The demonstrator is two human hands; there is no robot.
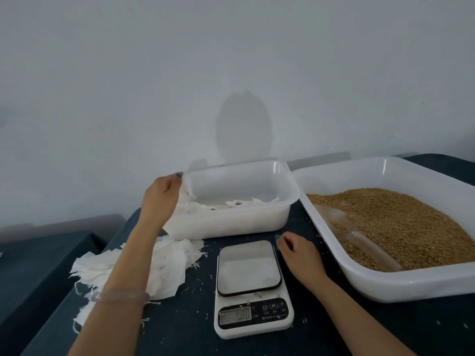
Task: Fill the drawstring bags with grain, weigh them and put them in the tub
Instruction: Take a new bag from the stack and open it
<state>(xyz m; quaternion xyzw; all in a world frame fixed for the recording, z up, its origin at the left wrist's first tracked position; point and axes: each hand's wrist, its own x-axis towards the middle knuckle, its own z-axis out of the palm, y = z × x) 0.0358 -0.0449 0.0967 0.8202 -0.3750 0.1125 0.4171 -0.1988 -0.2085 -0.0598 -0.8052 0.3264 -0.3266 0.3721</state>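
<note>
The task looks partly done, by judgement. A low layer of white bags already lies in the tub (239,199), though how many there are, or how full, cannot be told through its cloudy wall. A sizeable heap of limp empty drawstring bags (133,268) waits on the table (180,337) at 9 o'clock from the scale (250,286), so much filling and weighing seems left. The scale's platter carries nothing, and its display digits are too blurred to read. The left grip (163,195) is at the tub's left rim, touching white cloth there. Whether it grasps a bag, holds the rim or has let go cannot be told. The right grip (299,250) rests on the table just beside the scale's far right corner, fingers loosely curled and grasping nothing. The tub sits at 12 o'clock from the scale, mouth upward, its long axis running roughly 9 to 3 o'clock. The scale's long axis runs 12 to 6, with the display at the 6 o'clock end, toward the person. The grain (401,222) fills a wide tray (411,286) at 2 o'clock, and a clear scoop (359,237) lies in it along the 10-to-4 line, handle toward 4 o'clock. Stray kernels dot the table around the scale.
</note>
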